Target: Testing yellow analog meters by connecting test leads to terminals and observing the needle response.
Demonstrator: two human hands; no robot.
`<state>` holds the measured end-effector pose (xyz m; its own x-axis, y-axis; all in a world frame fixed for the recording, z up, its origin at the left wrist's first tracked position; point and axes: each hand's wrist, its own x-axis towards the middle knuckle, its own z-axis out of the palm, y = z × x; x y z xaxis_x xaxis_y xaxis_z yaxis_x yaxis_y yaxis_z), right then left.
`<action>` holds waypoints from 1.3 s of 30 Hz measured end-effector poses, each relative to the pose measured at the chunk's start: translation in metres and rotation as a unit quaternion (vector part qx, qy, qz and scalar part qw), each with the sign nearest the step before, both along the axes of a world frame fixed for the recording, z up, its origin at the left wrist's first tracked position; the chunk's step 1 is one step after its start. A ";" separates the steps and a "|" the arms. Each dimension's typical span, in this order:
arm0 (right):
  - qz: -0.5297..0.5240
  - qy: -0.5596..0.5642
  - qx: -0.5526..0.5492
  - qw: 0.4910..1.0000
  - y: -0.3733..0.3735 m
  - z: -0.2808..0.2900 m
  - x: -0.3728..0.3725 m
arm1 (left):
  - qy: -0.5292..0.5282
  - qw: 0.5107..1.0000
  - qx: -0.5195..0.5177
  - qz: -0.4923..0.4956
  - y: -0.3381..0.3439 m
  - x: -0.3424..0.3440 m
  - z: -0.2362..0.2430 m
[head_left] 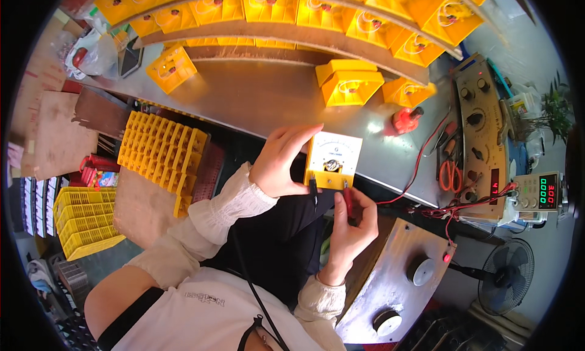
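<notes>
My left hand grips a panel meter by its left side, thumb below and fingers above. The meter has a white dial face, a yellow housing and a small round mechanism low in the middle. A black clip hangs at its lower left terminal. My right hand pinches a red clip, whose tip touches or nearly touches the lower right terminal. The meter is held over my lap, by the bench's front edge.
Shelves of yellow meter housings arch over the metal bench. On the right stand a test instrument, a small power supply, red-handled scissors and a red bottle. Stacked yellow parts and a yellow crate sit left.
</notes>
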<state>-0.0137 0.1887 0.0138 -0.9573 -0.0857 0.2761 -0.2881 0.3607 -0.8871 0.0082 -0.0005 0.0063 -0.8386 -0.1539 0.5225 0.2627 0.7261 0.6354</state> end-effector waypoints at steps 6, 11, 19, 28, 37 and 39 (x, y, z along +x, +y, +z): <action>0.006 -0.068 -0.022 0.997 -0.006 0.001 0.017 | -0.004 1.000 -0.004 -0.011 -0.009 0.011 -0.001; 0.004 0.003 -0.007 1.000 0.018 0.004 0.019 | -0.024 0.996 0.019 -0.087 0.015 0.005 -0.001; -0.064 -0.053 0.031 0.996 0.088 -0.013 0.066 | 0.044 0.969 -0.049 -0.237 0.094 0.038 -0.015; -0.571 -0.115 0.386 0.715 0.300 -0.058 0.140 | -0.101 0.927 -0.125 -0.339 0.091 0.018 -0.020; -0.581 -0.138 0.360 0.717 0.323 -0.071 0.152 | -0.149 0.925 -0.130 -0.325 0.091 0.018 -0.007; -0.573 -0.115 0.406 0.703 0.330 -0.072 0.152 | -0.150 0.923 -0.122 -0.333 0.092 0.022 -0.015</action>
<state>0.1388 0.5183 -0.0582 -0.5380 0.7375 0.4083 0.7210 0.6535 -0.2303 0.0306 0.0911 -0.0086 -0.8176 0.5391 0.2021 0.5406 0.5980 0.5918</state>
